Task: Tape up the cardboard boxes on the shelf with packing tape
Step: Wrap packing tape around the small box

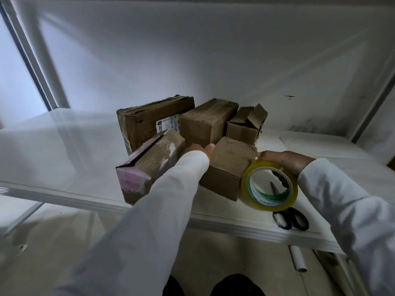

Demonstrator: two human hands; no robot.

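Two sleeved arms reached over the white shelf (64, 189) as a person prepared to seal a cluster of worn cardboard boxes. Nearest the camera, the right hand (286, 161) held a roll of yellowish packing tape (270, 185), its grip curled round the roll's far side, above black-handled scissors (291, 218) lying at the shelf's front edge. The left hand (199, 149), largely hidden by its sleeve, rested between a pink-sided box (149, 165) and a small brown box (229, 165); whether its grip was spread or closed could not be told. The step in hand appeared to be choosing and steadying a box, with no strip yet pulled from the roll; the next move would likely call for finding the tape's free end. Behind stood a labelled box (149, 120), a scuffed box (205, 122) and, farthest right, an open-flapped box (245, 124), all dented and dusty.
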